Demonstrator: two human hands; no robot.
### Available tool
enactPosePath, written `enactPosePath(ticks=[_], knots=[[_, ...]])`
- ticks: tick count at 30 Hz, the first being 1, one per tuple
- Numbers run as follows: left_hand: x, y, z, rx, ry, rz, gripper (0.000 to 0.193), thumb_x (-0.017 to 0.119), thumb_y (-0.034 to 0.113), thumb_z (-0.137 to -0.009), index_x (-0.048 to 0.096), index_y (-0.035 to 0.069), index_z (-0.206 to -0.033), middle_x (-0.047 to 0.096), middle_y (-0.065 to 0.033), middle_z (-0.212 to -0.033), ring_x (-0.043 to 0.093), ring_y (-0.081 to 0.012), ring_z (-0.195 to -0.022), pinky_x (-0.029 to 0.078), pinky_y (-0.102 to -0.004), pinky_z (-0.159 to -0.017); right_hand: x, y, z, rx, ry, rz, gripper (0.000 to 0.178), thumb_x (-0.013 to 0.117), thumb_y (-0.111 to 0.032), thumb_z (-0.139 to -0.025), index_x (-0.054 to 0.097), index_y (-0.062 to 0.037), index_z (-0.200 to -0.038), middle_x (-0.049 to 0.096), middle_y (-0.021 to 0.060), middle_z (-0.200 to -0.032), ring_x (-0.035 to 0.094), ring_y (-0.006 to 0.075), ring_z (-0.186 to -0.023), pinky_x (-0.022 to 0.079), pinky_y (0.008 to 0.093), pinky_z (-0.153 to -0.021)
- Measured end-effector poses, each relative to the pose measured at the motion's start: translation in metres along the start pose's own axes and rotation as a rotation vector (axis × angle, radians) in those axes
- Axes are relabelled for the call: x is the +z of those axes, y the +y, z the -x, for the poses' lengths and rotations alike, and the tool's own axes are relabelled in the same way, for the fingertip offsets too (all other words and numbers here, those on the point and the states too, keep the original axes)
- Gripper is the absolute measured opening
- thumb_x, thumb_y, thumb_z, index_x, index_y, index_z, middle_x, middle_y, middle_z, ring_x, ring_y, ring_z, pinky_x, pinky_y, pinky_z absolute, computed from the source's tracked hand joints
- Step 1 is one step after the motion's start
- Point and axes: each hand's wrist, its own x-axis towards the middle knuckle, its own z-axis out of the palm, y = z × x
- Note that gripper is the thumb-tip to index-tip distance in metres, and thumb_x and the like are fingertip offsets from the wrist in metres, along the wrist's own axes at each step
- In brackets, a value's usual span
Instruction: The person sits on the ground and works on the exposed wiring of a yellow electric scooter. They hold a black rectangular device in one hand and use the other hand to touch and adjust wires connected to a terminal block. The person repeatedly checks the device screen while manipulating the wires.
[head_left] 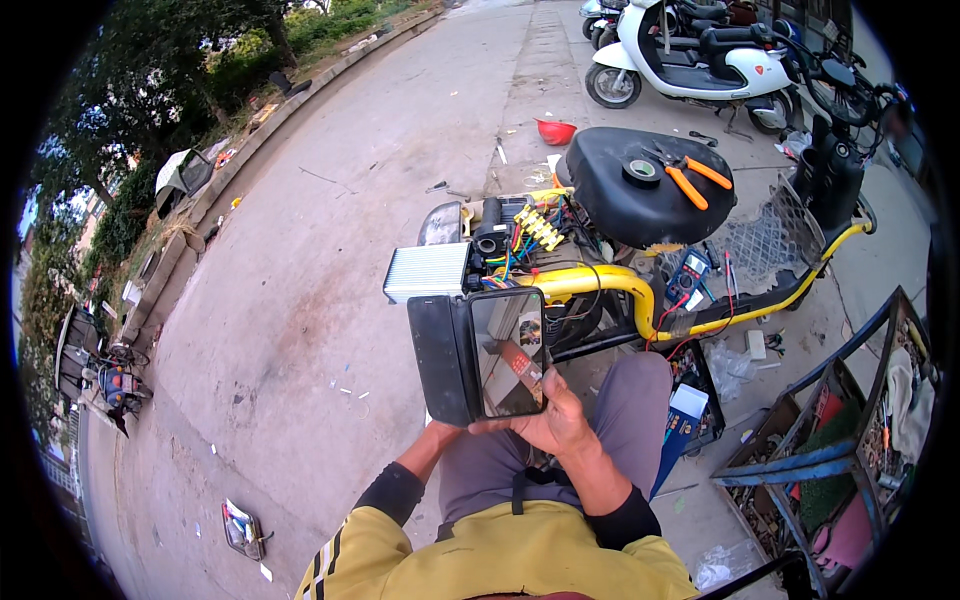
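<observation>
A smartphone (510, 352) in a black flip case (440, 360) is held up above my lap, its cover folded out to the left. My right hand (558, 418) grips the phone's lower right corner, thumb along the edge. Under the bottom of the case is my left hand (445, 432), closed on it, with most of its fingers hidden behind. Just beyond lies the stripped rear of a yellow-framed scooter (640, 300), with a silver finned box (428, 272), coloured wires and yellow connector strip (540, 228).
On the black seat (600, 215) rest orange-handled pliers (690, 190) and a tape roll (641, 173). A multimeter (687, 277) lies on the scooter's footboard. Right of me stands a rusty metal tool bin (790, 475). A red bowl-shaped thing (556, 132) and white scooter (690, 70) are farther off.
</observation>
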Motion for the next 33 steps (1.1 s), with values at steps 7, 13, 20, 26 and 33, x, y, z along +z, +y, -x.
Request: enactPosePath(ticks=[7, 13, 20, 26, 33], knots=[[-0.002, -0.001, 0.003, -0.005, -0.004, -0.013, 0.051, 0.081, 0.034, -0.089, 0.068, 0.010, -0.132, 0.066, -0.0137, -0.129, 0.064, -0.0346, -0.116, 0.053, -0.0464, -0.096, -0.003, 0.014, 0.012, 0.046, 0.016, -0.059, 0.077, 0.052, -0.050, -0.110, 0.021, -0.0111, -0.170, 0.025, 0.0146, -0.176, 0.050, 0.0470, -0.146, 0.049, 0.0793, -0.105], [-0.001, 0.001, 0.007, -0.013, -0.001, -0.018, 0.050, 0.082, 0.033, -0.089, 0.068, 0.010, -0.131, 0.066, -0.0135, -0.127, 0.065, -0.0343, -0.115, 0.053, -0.0461, -0.095, 0.001, 0.016, 0.014, 0.047, 0.069, -0.036, 0.082, 0.055, -0.051, -0.109, 0.020, -0.0109, -0.171, 0.040, 0.0177, -0.168, 0.053, 0.0454, -0.144, 0.050, 0.0794, -0.104], [0.002, 0.003, 0.004, -0.017, -0.001, -0.015, 0.049, 0.082, 0.032, -0.088, 0.068, 0.010, -0.130, 0.066, -0.0132, -0.126, 0.065, -0.0341, -0.113, 0.053, -0.0458, -0.093, -0.002, 0.016, 0.018, 0.057, 0.042, -0.023, 0.086, 0.057, -0.052, -0.108, 0.019, -0.0069, -0.170, 0.042, 0.0202, -0.166, 0.054, 0.0458, -0.143, 0.050, 0.0780, -0.104], [0.002, 0.003, 0.004, -0.018, -0.004, -0.018, 0.049, 0.082, 0.031, -0.088, 0.068, 0.009, -0.129, 0.067, -0.0129, -0.124, 0.065, -0.0339, -0.112, 0.053, -0.0455, -0.092, -0.003, 0.019, 0.018, 0.061, 0.029, -0.051, 0.083, 0.056, -0.051, -0.109, 0.020, -0.0076, -0.170, 0.040, 0.0208, -0.168, 0.053, 0.0469, -0.144, 0.049, 0.0792, -0.104], [0.003, 0.003, 0.008, -0.025, -0.007, -0.022, 0.048, 0.082, 0.030, -0.088, 0.069, 0.009, -0.128, 0.067, -0.0127, -0.123, 0.065, -0.0336, -0.110, 0.053, -0.0451, -0.091, -0.005, 0.019, 0.017, 0.072, 0.011, -0.069, 0.073, 0.049, -0.048, -0.112, 0.019, -0.0154, -0.170, 0.019, 0.0126, -0.179, 0.052, 0.0495, -0.144, 0.048, 0.0792, -0.106]])
